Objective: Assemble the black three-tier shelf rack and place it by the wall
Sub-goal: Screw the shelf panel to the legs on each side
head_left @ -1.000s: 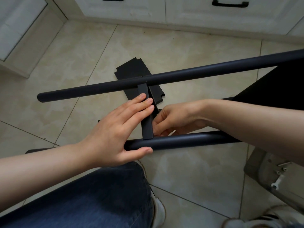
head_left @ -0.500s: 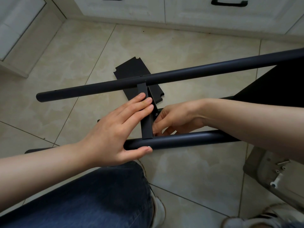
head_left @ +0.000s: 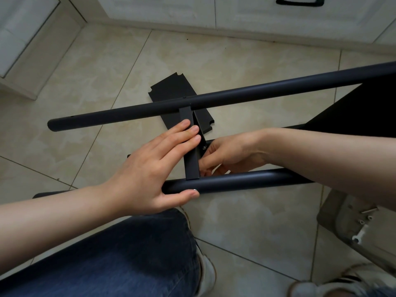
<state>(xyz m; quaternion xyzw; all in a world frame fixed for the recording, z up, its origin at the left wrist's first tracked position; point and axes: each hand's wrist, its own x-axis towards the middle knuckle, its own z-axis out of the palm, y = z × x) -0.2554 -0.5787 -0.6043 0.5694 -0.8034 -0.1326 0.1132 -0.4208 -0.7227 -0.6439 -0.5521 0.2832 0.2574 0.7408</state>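
Left hand [head_left: 150, 166] lies flat, fingers straight, pressing down on the flat crossbar [head_left: 191, 166]. Its thumb rests along the underside of the near tube [head_left: 246, 181]. Likely purpose: to brace the bar square against the tube so the holes line up.

Right hand [head_left: 229, 155] comes in from the other side of the crossbar, fingers curled tight at the joint. A small screw [head_left: 203, 147] shows just above its fingertips, on the bracket face. Cannot tell whether the fingers pinch the screw, a nut or a small tool, as the crossbar hides them. Judged step: fastening this crossbar.

The rack [head_left: 368, 108] is part-built and on its side, off the floor. Its dark shelf mass sits beyond the right forearm, and the far tube [head_left: 214, 99] runs just past the left fingertips. The crossbar bridges the two tubes.

Edges and room:
- The right fingers work in the narrow gap between the tubes, so there is little swing for a tool.
- The far tube's free end hangs out beyond the left hand, over open tile floor [head_left: 85, 71].
- A loose black panel [head_left: 171, 88] lies on the floor under the far tube, beyond both hands.
- A grey tray [head_left: 334, 213] with spare screws sits below the right forearm, within reach.
- A knee in jeans [head_left: 128, 254] is under the left wrist.
- White cabinets [head_left: 171, 9] stand well beyond.
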